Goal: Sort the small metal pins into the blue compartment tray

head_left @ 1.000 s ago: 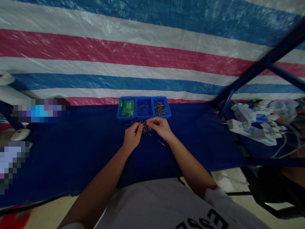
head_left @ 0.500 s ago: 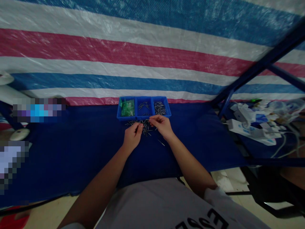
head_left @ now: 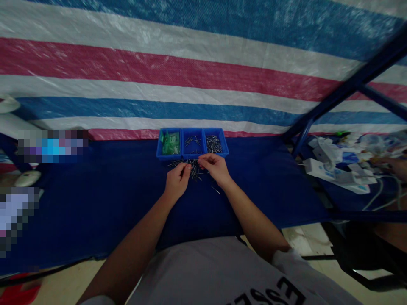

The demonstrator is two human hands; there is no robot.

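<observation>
My left hand (head_left: 177,178) is closed in a pinch at the near-left side of a loose pile of thin dark metal pins (head_left: 194,174). Across from it, my right hand (head_left: 216,167) also pinches, thumb against fingers, over the pile's right side. What either set of fingertips holds is too small to make out. Just behind the hands stands a blue three-part tray (head_left: 171,158). Its left compartment holds a green plastic packet (head_left: 171,144), the middle one a few long pins (head_left: 191,140), the right one many short metal pins (head_left: 213,145).
A single pin (head_left: 215,189) lies on the blue tabletop (head_left: 127,190), near my right wrist. Striped sheeting (head_left: 190,76) hangs behind the table. At right are a blue metal frame (head_left: 337,91), a white power strip (head_left: 340,178) and clutter; another person's hand shows at the far right edge.
My hands keep nearly the same pose over the pile, with only slight finger movement. At the far right, another person's hand has come into view.
</observation>
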